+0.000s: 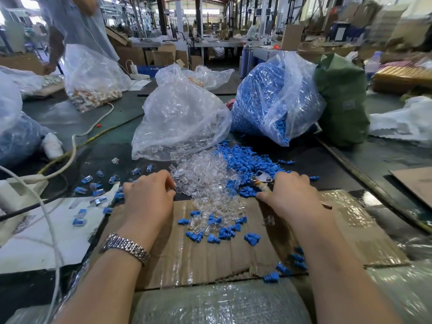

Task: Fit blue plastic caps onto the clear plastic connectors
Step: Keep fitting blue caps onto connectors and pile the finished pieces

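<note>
Head view is the only one supplied, and both hands are seen in it from behind, reaching forward over a taped cardboard sheet [210, 260]. The left hand [148, 197] is curled, its fingertips dipped into the near edge of the pile of clear connectors [205, 181]; something small and clear seems to be pinched there, though whether one connector is actually held cannot be told for certain. The right hand [288, 196] is closed around a tool [263, 183] with a pale handle, whose metal head juts out just ahead of the fingers, at the border where the loose blue caps [247, 164] are heaped. More caps and connectors are scattered just behind both sets of fingers, between the wrists. Finished pieces, clear with a blue end, are strewn to the outside of the left fingers [93, 187]. Beyond the fingertips, the bag of clear parts [177, 118] and the bag of blue caps [273, 97] are slumped open. The step is judged to be picking one piece of each kind. It is done well if a single connector is isolated from the tangle, its open end is turned toward the right hand, and one cap is lined up squarely before being pressed home, so that nothing is forced on crooked.
</note>
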Action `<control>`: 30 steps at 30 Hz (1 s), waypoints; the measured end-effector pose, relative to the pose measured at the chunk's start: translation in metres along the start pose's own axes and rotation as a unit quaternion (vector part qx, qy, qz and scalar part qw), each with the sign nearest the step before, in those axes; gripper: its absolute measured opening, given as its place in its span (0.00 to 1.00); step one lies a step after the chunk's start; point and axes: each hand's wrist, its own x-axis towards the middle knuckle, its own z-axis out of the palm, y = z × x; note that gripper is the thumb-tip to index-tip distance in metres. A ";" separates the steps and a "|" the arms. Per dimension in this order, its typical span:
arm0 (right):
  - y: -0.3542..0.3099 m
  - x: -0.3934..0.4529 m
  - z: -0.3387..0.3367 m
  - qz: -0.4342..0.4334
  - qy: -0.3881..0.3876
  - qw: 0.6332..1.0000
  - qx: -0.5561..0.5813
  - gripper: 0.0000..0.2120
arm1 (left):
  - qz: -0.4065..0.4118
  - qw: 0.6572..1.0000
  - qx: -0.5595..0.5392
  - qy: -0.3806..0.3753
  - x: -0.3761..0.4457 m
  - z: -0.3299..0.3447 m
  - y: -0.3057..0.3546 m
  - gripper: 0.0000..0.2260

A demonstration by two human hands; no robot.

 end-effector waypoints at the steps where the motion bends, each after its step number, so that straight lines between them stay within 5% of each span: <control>1: 0.000 0.000 0.000 0.001 -0.001 1.000 0.005 0.25 | 0.012 1.000 -0.023 0.015 0.001 0.001 -0.001 0.05; 5: -0.003 0.001 -0.002 -0.031 0.046 0.998 0.043 0.25 | 0.034 0.984 -0.171 0.022 0.001 -0.001 0.005 0.09; 8: -0.010 0.000 -0.002 -0.127 0.095 0.986 0.050 0.11 | -0.013 0.953 -0.302 -0.026 0.000 -0.004 0.007 0.05; 15: -0.027 0.002 0.013 -0.184 0.067 0.980 -0.030 0.09 | -0.102 0.823 -0.541 -0.143 0.003 -0.005 0.006 0.04; 20: -0.029 0.003 0.016 -0.182 0.076 0.977 -0.076 0.08 | -0.148 0.674 -0.683 -0.239 0.002 -0.008 0.006 0.13; 24: -0.022 -0.001 0.006 -0.172 0.103 0.973 0.117 0.06 | -0.152 0.631 -0.705 -0.287 -0.001 -0.009 0.012 0.11; 30: -0.032 -0.021 -0.006 -0.261 0.013 0.852 0.453 0.03 | -0.138 0.616 -0.708 -0.316 -0.001 -0.009 0.015 0.10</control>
